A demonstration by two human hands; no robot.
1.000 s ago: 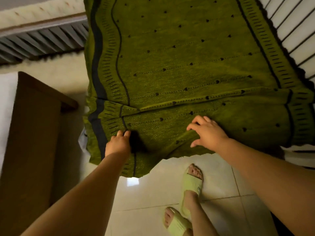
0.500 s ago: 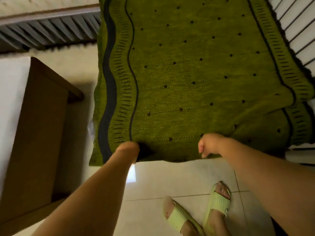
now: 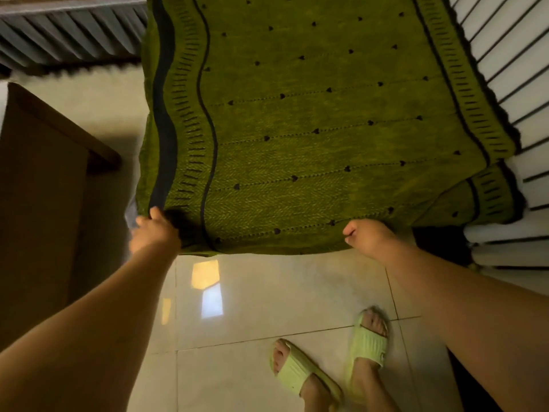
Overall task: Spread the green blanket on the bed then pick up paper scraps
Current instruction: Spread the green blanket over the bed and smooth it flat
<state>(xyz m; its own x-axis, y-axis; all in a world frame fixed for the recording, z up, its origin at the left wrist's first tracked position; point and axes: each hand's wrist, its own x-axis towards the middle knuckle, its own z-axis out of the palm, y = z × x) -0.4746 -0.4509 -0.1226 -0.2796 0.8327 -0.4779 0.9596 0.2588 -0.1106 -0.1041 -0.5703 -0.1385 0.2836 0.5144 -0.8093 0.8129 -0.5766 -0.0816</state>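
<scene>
The green blanket (image 3: 312,120), with black dots and dark wavy borders, stretches flat away from me over the bed. My left hand (image 3: 156,231) grips its near edge by the left dark border. My right hand (image 3: 367,234) grips the same near edge further right, fingers curled under the cloth. The blanket's right side lies on the white, black-striped bed sheet (image 3: 511,72). No paper scraps are in view.
A brown wooden cabinet (image 3: 38,209) stands at the left. Glossy cream floor tiles (image 3: 252,307) lie below the blanket's edge, with my feet in pale green slippers (image 3: 368,340) on them. A grey slatted panel (image 3: 65,34) runs along the top left.
The folded-over near end has been pulled straight toward me and the blanket is now taut. Both hands went from resting on the cloth to gripping its edge, and my left hand has moved left.
</scene>
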